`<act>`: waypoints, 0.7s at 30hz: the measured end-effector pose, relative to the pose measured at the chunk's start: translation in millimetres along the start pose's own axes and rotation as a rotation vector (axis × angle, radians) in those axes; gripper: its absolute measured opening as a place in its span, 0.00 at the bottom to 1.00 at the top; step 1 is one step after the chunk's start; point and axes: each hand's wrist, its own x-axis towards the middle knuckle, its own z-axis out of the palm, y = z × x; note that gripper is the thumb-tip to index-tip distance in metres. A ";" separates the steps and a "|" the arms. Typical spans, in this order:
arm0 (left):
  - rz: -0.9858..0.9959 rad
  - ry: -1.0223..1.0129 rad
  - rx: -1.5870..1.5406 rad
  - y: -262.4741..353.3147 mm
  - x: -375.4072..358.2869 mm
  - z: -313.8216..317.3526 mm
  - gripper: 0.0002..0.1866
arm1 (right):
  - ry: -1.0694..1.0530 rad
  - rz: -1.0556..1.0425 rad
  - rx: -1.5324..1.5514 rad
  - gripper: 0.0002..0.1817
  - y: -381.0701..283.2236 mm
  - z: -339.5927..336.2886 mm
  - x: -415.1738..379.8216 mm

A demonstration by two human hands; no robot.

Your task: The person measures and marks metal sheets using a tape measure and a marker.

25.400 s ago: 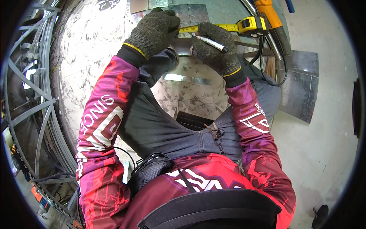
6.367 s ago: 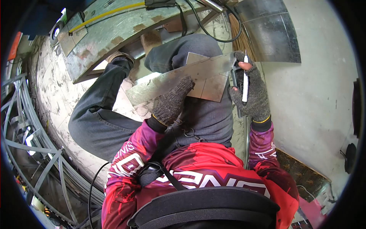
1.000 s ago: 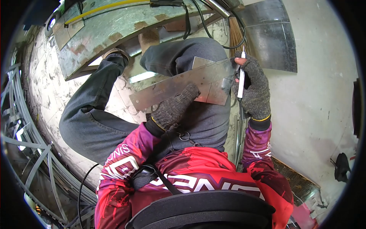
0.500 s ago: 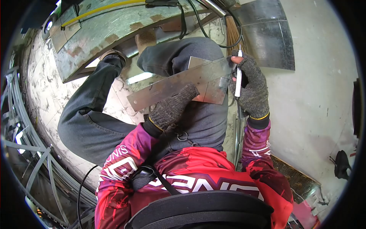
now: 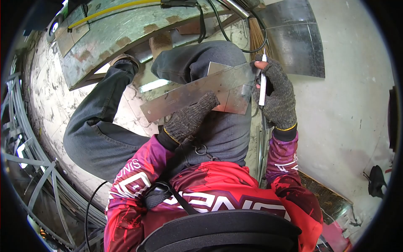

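Note:
A long flat metal strip (image 5: 178, 97) lies slantwise over my raised thigh, crossing a smaller sheet-metal piece (image 5: 236, 103) underneath. My left hand (image 5: 189, 117), in a grey knitted glove, is closed on the strip's lower edge, its fingers pointing to the lower piece. At the strip's right end, my gloved right hand (image 5: 280, 94) holds a white pen-like marker (image 5: 263, 90) upright between thumb and fingers. Bare fingertips show through this glove, right at the end of the strip. The strip's underside is hidden.
A worn metal-topped bench (image 5: 121, 31) stands ahead, with a yellow rod (image 5: 113, 8) on it. Dark sheet metal (image 5: 294, 42) leans near a broom (image 5: 255, 35) at front right. Long metal bars (image 5: 31, 147) line the left side. A black cable (image 5: 87, 214) runs at lower left.

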 end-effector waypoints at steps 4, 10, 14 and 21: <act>0.013 0.067 -0.043 6.1 1.9 -3.3 0.22 | -0.004 -0.018 0.015 0.32 4.4 0.5 1.2; 0.017 0.058 -0.103 12.2 5.0 -10.8 0.24 | -0.021 0.016 -0.035 0.33 -0.6 -1.3 1.2; 0.048 0.040 -0.120 8.2 5.2 -10.3 0.25 | 0.003 -0.042 -0.022 0.34 4.1 1.2 0.6; 0.009 0.029 -0.005 2.8 1.0 -2.5 0.21 | 0.005 0.018 0.058 0.37 -3.0 2.0 -0.2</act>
